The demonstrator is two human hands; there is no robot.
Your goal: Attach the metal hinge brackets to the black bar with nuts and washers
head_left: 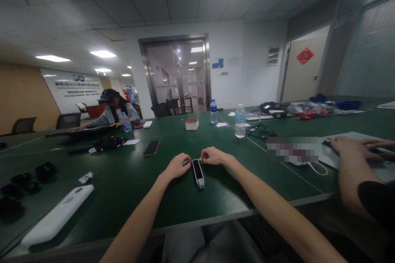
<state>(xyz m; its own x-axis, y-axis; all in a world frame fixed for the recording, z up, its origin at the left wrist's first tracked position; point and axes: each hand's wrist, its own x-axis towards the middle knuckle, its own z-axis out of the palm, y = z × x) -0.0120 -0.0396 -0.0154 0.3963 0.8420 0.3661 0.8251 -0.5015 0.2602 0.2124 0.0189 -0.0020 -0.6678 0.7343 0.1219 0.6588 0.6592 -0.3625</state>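
Observation:
A slim black-and-white device [198, 174] lies on the green table [173, 201] in front of me, its pale, narrower end towards me. My left hand [178, 165] is by its far left end, fingers curled in a pinch. A small dark and shiny bit shows at those fingertips, too small to name. On the opposite side, my right hand [213, 156] rests close to the device's far right corner with thumb and fingers pinched together. Something tiny and pale shows at its fingertips; I cannot make it out. Whether either hand touches the device is unclear.
A small open box [191, 124] and water bottles [240, 122] stand farther back. A phone [151, 148] lies left of my hands, a long white case [58, 215] nearer the left edge. A neighbour's hands [348, 148] work at right; another person [115, 109] sits far left.

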